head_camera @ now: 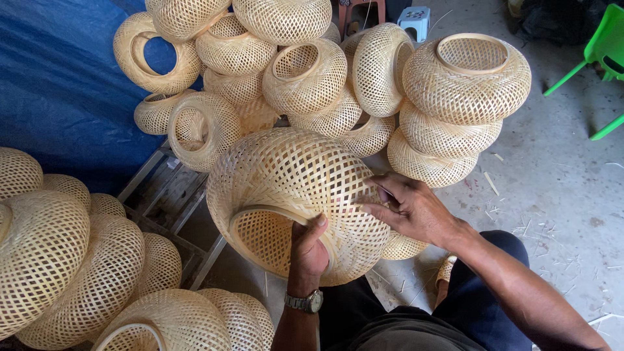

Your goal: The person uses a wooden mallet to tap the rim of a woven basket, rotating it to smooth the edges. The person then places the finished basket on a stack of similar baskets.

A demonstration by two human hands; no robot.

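Dozens of woven bamboo shades are crowding around us: a heap (292, 71) is rising just beyond our hands, a stack (455, 110) is standing beyond the right hand, and another pile (58, 260) is lying well off to the left of the left hand, against the blue tarp (58, 84). Open concrete floor (559, 182) is lying to the right of the right hand, and that looks to us the only free room for swinging the work; a wooden frame (169, 195) is sitting below and left of it.

We are holding the big woven shade (292, 195) between both hands, tilted so its ringed mouth is facing us. Our left hand (307, 253) is clamping the mouth rim, thumb over the edge and fingers hidden inside. Our right hand (409, 208) is lying narrow on the outer wall, fingertips (374, 195) pressing at the weave; whether they are pinching a strip, we cannot tell.

We are judging that the work goes best with the rim grip staying firm while the fingertips are working lightly, since the thin strips could be splitting or snagging. Turning the shade toward the heap would be risking a knock.
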